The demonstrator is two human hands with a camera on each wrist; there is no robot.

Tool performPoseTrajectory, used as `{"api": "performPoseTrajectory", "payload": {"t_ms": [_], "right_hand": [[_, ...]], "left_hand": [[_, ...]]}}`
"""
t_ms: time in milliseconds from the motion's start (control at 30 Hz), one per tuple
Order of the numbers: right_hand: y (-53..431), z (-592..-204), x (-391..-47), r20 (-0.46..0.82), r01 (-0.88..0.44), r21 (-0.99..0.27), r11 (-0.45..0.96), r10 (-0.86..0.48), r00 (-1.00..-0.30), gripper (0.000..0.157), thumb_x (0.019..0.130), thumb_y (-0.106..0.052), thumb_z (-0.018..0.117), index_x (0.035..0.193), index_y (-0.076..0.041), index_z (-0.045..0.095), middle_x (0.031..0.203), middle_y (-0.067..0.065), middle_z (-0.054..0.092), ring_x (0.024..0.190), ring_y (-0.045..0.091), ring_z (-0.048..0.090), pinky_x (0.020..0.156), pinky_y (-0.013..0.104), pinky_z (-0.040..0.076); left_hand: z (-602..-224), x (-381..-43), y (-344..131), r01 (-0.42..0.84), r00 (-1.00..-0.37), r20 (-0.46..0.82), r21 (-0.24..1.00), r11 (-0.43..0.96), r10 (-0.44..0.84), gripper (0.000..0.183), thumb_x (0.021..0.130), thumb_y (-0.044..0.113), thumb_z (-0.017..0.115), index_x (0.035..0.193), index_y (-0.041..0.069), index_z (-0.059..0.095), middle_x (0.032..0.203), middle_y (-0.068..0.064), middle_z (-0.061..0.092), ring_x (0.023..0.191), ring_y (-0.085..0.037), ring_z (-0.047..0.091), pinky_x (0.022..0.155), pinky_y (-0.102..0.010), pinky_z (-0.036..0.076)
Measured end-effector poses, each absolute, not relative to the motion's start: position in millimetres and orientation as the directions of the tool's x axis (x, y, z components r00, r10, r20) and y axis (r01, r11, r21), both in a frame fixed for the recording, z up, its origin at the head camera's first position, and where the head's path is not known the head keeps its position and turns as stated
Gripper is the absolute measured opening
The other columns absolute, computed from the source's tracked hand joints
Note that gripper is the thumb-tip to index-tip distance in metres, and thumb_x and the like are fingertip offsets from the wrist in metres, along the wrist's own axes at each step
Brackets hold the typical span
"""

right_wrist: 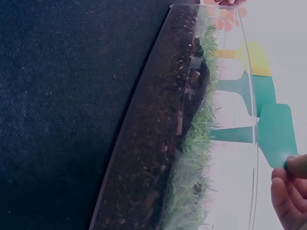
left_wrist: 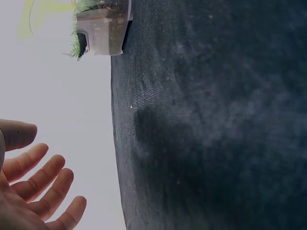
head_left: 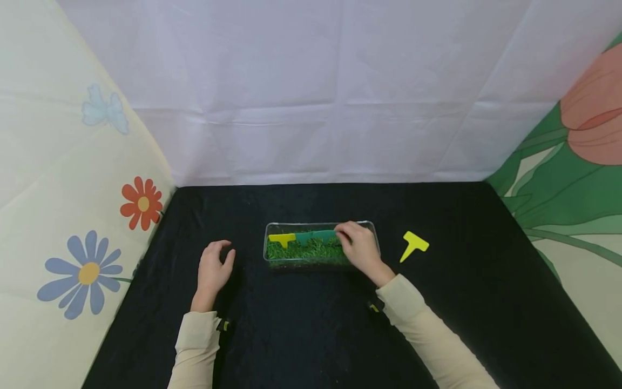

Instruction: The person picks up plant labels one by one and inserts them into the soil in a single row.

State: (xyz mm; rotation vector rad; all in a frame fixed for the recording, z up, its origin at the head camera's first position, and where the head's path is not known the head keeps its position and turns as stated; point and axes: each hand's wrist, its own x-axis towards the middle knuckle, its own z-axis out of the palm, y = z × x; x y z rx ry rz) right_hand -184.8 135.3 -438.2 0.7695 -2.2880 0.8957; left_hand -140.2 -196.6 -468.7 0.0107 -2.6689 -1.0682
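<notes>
A clear plastic box holds dark soil topped with green grass. Three T-shaped plant labels stand in a row in the grass: a yellow label at the left, then a green label, then a second green label. My right hand reaches over the box's right end and pinches the corner of that second green label between thumb and fingers; its stem runs down into the grass. Left of the box, my left hand hovers with relaxed fingers, holding nothing.
Another yellow plant label lies loose on the black cloth, just right of the box. Black cloth covers the table. A white sheet hangs behind it, with flower-printed cloths on both sides.
</notes>
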Motion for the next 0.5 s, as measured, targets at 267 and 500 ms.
{"api": "performPoseTrajectory", "payload": {"t_ms": [267, 500], "right_hand": [[133.1, -440.2, -185.9, 0.653, -0.664, -0.418, 0.62, -0.303, -0.694, 0.007, 0.078, 0.005, 0.066, 0.082, 0.0, 0.066, 0.076, 0.01, 0.063, 0.064, 0.022, 0.059, 0.058, 0.036, 0.048], [132.6, -441.4, -186.3, 0.634, -0.648, -0.436, 0.624, -0.299, -0.714, 0.007, 0.078, 0.005, 0.066, 0.083, 0.0, 0.066, 0.077, 0.011, 0.063, 0.064, 0.023, 0.059, 0.058, 0.037, 0.048]], "left_hand": [[-469.8, -140.8, -197.8, 0.074, -0.968, 0.225, 0.681, 0.729, -0.111, 0.026, 0.089, 0.013, 0.056, 0.11, -0.003, 0.055, 0.113, -0.022, 0.054, 0.102, -0.034, 0.048, 0.088, -0.048, 0.039], [-470.2, -140.5, -198.1, 0.08, -0.966, 0.233, 0.68, 0.729, -0.111, 0.026, 0.089, 0.013, 0.056, 0.11, -0.003, 0.055, 0.112, -0.022, 0.054, 0.102, -0.034, 0.049, 0.088, -0.049, 0.039]]}}
